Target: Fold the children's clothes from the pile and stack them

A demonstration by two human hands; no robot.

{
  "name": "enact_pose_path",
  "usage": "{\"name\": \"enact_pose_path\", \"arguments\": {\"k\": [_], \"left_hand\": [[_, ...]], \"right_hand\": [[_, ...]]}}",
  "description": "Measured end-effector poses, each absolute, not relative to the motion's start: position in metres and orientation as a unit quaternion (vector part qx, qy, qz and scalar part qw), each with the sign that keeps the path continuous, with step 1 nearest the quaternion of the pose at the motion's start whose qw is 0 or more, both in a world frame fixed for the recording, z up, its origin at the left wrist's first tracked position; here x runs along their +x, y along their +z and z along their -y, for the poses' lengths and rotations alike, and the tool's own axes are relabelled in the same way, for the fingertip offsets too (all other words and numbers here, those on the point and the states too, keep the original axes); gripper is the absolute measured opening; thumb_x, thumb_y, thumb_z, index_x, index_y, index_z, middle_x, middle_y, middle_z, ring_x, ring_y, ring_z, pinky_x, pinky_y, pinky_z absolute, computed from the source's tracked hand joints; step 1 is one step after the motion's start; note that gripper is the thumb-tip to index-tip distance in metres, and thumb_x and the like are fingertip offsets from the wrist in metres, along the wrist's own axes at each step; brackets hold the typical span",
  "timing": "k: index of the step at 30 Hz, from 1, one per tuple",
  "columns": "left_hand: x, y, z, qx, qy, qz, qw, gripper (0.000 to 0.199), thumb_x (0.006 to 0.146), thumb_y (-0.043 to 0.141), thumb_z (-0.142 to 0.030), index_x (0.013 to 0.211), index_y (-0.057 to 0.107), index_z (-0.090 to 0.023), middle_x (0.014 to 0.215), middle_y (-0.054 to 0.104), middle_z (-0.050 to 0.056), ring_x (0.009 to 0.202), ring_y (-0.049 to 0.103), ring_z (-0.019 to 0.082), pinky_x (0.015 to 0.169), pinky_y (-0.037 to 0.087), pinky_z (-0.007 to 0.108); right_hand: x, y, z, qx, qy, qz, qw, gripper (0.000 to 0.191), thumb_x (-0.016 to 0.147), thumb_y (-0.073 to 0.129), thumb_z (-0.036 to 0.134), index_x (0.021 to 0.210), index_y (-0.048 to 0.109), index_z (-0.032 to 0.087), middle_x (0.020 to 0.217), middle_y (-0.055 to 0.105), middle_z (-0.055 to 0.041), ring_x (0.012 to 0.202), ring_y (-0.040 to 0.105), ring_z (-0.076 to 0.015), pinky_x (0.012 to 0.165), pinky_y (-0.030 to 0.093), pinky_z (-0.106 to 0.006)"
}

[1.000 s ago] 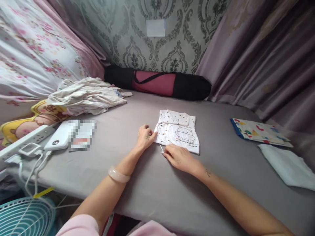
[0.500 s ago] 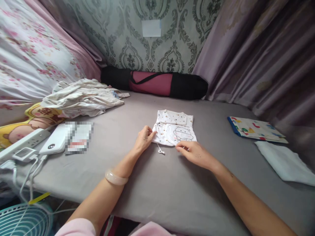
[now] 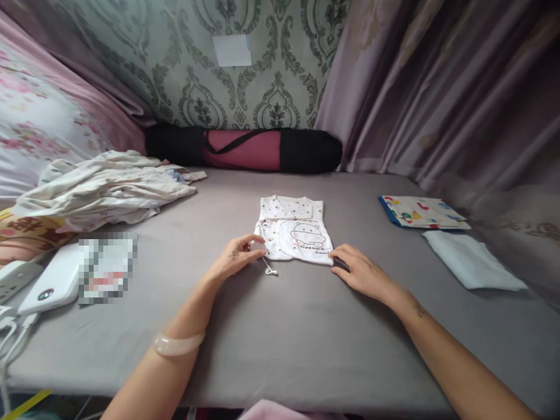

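Note:
A small white garment (image 3: 291,230), folded, with a bear-like drawing and dotted print, lies flat on the grey sheet (image 3: 280,326). White drawstring ends (image 3: 270,269) stick out below its near left edge. My left hand (image 3: 238,255) is at the garment's near left corner, thumb and fingers apart, with nothing visibly gripped. At the near right corner is my right hand (image 3: 359,269), its fingers closed on a dark object (image 3: 341,263) that is mostly hidden and that I cannot make out.
Crumpled pale clothes (image 3: 109,186) lie at the left, above a white power bank (image 3: 56,277) and a power strip (image 3: 15,280). A black and maroon bag (image 3: 242,150) lies along the wall. At right are a folded patterned cloth (image 3: 424,212) and a white cloth (image 3: 475,259).
The view has shifted right. My right hand has moved to the garment's near right corner, uncovering printed letters. My left hand has opened at the left corner.

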State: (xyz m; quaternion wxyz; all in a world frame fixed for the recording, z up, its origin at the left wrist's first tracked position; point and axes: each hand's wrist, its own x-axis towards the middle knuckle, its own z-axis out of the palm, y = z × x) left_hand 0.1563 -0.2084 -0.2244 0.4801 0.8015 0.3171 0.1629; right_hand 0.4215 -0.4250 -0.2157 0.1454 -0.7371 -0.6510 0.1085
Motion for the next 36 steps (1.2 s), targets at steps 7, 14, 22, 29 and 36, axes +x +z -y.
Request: {"name": "enact_pose_path", "arguments": {"k": [7,14,22,29,36], "left_hand": [[0.154,-0.231,0.209,0.876,0.139,-0.289,0.361,0.040,0.069,0.051,-0.017,0.107,0.062,-0.022,0.077,0.055,0.000,0.071,0.051,0.017,0.068,0.043,0.028],[0.166,-0.237,0.205,0.919,0.171,-0.282,0.213,0.019,0.083,0.052,-0.027,0.095,0.066,-0.021,0.079,0.059,0.005,0.078,0.052,0.021,0.079,0.042,0.034],[0.165,-0.230,0.192,0.919,0.241,-0.245,0.192,0.031,0.093,0.047,-0.039,0.105,0.071,-0.023,0.094,0.056,0.009,0.090,0.049,0.023,0.084,0.043,0.037],[0.171,-0.229,0.174,0.893,0.268,-0.228,0.281,0.030,0.092,0.049,-0.043,0.098,0.070,-0.022,0.103,0.063,0.008,0.096,0.055,0.021,0.088,0.043,0.035],[0.201,-0.222,0.163,0.800,0.349,-0.273,0.405,0.026,0.088,0.053,-0.041,0.089,0.064,-0.018,0.090,0.062,0.004,0.085,0.057,0.016,0.073,0.043,0.026]], "right_hand": [[0.418,-0.217,0.422,-0.729,0.043,0.672,0.122,0.030,0.098,0.036,0.029,0.106,0.065,0.023,0.097,0.062,-0.0086,0.094,0.058,-0.0213,0.084,0.046,-0.033],[0.425,-0.218,0.410,-0.746,0.066,0.615,0.246,0.032,0.098,0.034,0.031,0.109,0.063,0.022,0.107,0.061,-0.0100,0.087,0.063,-0.0190,0.083,0.050,-0.032],[0.428,-0.225,0.398,-0.724,0.166,0.541,0.395,0.024,0.093,0.040,0.030,0.104,0.061,0.022,0.083,0.069,-0.0037,0.073,0.068,-0.0170,0.072,0.056,-0.031],[0.433,-0.216,0.389,-0.691,0.092,0.606,0.383,0.031,0.083,0.048,0.017,0.110,0.061,0.022,0.104,0.065,-0.0059,0.088,0.063,-0.0172,0.081,0.051,-0.031],[0.447,-0.209,0.355,-0.708,-0.057,0.560,0.426,0.014,0.082,0.052,0.023,0.086,0.065,0.020,0.094,0.068,-0.0062,0.093,0.061,-0.0206,0.084,0.045,-0.032]]}}
